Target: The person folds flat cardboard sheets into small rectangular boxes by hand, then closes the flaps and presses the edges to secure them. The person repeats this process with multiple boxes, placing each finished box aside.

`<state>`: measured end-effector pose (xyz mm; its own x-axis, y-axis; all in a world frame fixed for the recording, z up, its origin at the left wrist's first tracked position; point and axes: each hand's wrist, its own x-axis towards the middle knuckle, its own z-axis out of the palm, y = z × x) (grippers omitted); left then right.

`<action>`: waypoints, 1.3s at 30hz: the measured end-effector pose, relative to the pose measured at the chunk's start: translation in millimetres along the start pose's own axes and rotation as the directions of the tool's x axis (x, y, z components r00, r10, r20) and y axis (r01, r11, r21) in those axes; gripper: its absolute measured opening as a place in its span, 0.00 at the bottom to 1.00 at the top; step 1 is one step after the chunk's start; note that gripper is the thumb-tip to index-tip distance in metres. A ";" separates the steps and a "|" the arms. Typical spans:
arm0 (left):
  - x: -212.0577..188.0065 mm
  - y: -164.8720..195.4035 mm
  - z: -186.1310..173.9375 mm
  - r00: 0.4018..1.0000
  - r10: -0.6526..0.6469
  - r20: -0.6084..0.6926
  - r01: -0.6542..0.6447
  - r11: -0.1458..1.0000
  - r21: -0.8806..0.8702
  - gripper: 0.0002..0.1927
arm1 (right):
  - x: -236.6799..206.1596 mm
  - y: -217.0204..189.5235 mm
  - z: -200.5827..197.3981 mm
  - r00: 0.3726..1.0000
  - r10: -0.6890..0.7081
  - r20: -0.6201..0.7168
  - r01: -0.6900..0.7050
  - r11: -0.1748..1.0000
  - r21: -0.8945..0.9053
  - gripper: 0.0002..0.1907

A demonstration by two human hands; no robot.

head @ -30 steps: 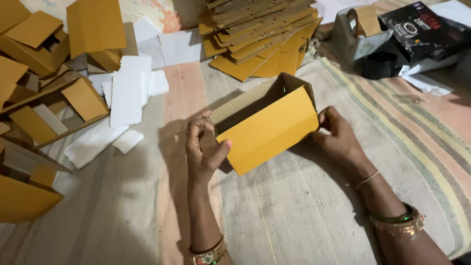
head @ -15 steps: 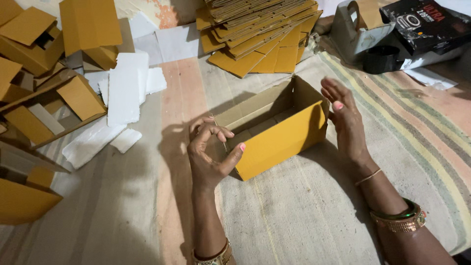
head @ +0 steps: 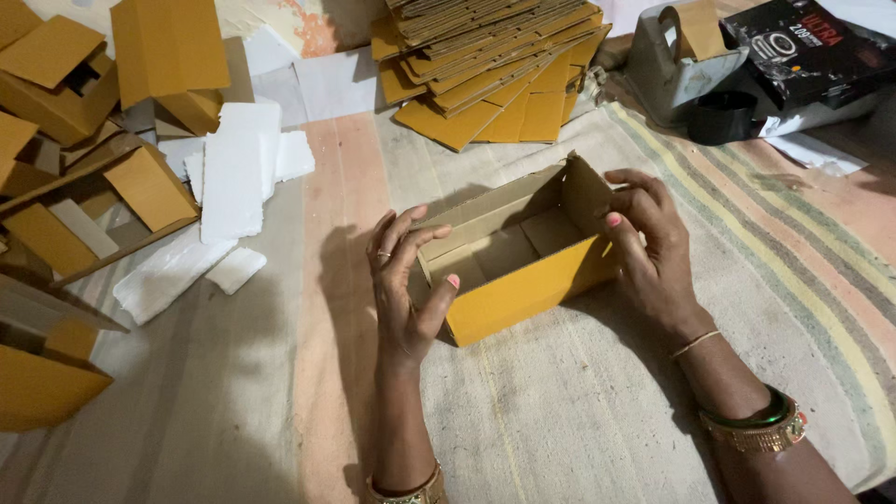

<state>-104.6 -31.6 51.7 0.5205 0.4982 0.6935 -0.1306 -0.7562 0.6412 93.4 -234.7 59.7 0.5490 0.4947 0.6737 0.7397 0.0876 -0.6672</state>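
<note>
A small yellow cardboard box (head: 523, 289) stands open-topped on a striped cloth (head: 579, 420), its brown inside showing. My left hand (head: 406, 280) grips the box's left end, thumb on the yellow front wall and fingers over the rim. At the right end my right hand (head: 644, 247) holds the upright flap, fingers curled over its top edge. Both wrists wear bangles.
A stack of flat yellow cardboard blanks (head: 485, 65) lies behind the box. Folded yellow boxes (head: 84, 84) and white foam sheets (head: 233, 168) are piled at the left. A grey tape dispenser (head: 681, 61) and a black carton (head: 803, 47) sit at the back right.
The box has been turned from tilted on its side to standing flat with its open top up. Both hands have closed on its two ends.
</note>
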 end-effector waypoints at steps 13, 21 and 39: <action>4.1 17.4 -11.2 0.982 -0.128 0.138 0.081 0.949 0.306 0.40 | -3.0 13.0 -1.4 0.994 -0.104 -0.018 0.099 0.977 -0.188 0.21; 25.2 20.0 -19.6 0.894 -0.348 0.281 0.280 0.926 0.254 0.47 | -5.8 3.1 -2.5 0.986 -0.168 0.017 0.169 0.971 -0.167 0.13; 5.0 5.4 -3.3 0.958 -0.200 0.203 0.233 0.960 -0.155 0.56 | -3.0 6.7 0.2 0.984 0.065 0.163 -0.093 0.981 0.169 0.30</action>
<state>-105.4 -31.8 59.8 0.6964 0.5427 0.4695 -0.1348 -0.5438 0.8283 96.6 -235.4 53.1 0.5248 0.6339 0.5681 0.6093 0.1863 -0.7707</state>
